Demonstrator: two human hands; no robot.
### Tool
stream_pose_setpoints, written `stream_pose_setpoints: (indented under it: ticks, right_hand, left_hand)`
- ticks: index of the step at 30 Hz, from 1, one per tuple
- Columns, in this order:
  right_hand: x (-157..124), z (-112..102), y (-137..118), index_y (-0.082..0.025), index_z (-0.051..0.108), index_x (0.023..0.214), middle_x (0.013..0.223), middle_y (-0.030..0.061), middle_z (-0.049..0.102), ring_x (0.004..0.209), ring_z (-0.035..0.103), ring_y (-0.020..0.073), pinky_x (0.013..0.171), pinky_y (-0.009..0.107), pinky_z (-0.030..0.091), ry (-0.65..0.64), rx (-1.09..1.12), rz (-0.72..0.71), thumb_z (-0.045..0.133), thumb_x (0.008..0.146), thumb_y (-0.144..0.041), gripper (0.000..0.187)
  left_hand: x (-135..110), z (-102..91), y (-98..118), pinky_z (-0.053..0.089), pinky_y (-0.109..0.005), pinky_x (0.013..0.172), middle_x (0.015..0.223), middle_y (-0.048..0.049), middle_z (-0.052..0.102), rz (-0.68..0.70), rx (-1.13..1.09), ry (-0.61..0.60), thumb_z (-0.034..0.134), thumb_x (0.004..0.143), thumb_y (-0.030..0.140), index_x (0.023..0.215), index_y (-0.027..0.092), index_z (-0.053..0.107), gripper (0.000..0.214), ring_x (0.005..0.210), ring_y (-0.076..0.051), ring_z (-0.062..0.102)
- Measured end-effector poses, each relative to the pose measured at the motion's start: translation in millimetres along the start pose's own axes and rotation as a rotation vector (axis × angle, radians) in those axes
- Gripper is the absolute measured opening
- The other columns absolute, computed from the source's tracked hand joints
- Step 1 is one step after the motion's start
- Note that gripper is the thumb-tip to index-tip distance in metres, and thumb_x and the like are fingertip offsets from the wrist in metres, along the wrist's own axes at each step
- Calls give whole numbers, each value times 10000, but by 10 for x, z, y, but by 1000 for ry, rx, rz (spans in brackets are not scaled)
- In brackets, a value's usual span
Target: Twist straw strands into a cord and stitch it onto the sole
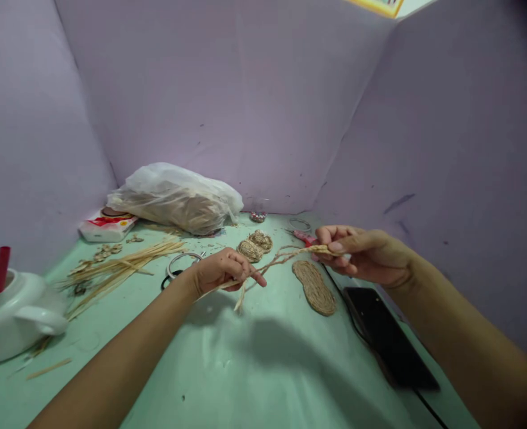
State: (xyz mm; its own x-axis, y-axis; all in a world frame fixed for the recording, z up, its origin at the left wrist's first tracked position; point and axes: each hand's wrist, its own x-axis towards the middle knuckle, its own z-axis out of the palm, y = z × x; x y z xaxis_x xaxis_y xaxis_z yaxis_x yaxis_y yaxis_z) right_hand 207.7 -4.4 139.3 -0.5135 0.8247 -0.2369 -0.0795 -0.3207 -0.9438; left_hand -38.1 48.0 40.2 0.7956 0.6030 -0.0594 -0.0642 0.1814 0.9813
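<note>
**A plant-fibre cord, part-worked, held between two hands**

A tan plant-fibre cord (310,250) is held above the middle of a pale green, smooth-surfaced tabletop (228,369), spanning the gap between both hands. The right hand (371,253), reaching in from the right edge, pinches the cord's thicker, compact end between thumb and fingers, with no gap showing at the grip. The left hand (221,271) has its fingers curled in on the thinner strands, the index finger stretched out; short pale ends (241,300) hang below it. Progress, as judged from the cord: the part near the right hand appears worked together, by twisting or plaiting, while the strands towards the left hand run apart and so seem unjoined. How much length remains cannot be told. Below the right hand, towards the right edge, lies a brown, sole-shaped, closely wound fibre mat (315,289), apparently complete in outline. Two small round coiled fibre pieces (249,251) lie nearer the far edge; their finish is too small to judge. Straight straw-coloured strips (129,265), seemingly unworked, are heaped towards the far left corner, in front of a bulging translucent plastic bag (174,193) by the far edge.
</note>
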Motion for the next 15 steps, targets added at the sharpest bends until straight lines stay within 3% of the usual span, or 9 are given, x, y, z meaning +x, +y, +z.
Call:
stream_pose_setpoints:
  ticks: [3, 8, 15]
  right_hand:
    - [71, -124, -39, -122, 596, 653, 553, 4, 543, 437, 464, 35, 370, 101, 380, 95, 80, -17, 599, 595, -65, 80]
    - [181, -311, -58, -103, 611, 668, 547, 14, 534, 435, 460, 45, 384, 112, 424, 194, 169, 6, 558, 635, -60, 75]
    - [253, -254, -48, -70, 593, 698, 596, 43, 559, 432, 454, 28, 363, 82, 402, 143, 328, 22, 414, 730, -15, 191]
  left_hand:
    - [43, 25, -84, 184, -200, 315, 796, -182, 672, -54, -165, -60, 501, 513, 123, 491, 99, 518, 36, 286, -30, 350]
    - [116, 58, -166, 210, -202, 312, 587, -81, 628, -64, -169, 72, 517, 510, 134, 501, 105, 534, 34, 292, -59, 386]
    - [133, 125, -160, 323, -203, 440, 849, -77, 615, 75, -65, 304, 518, 507, 79, 470, 90, 578, 71, 492, -53, 464]
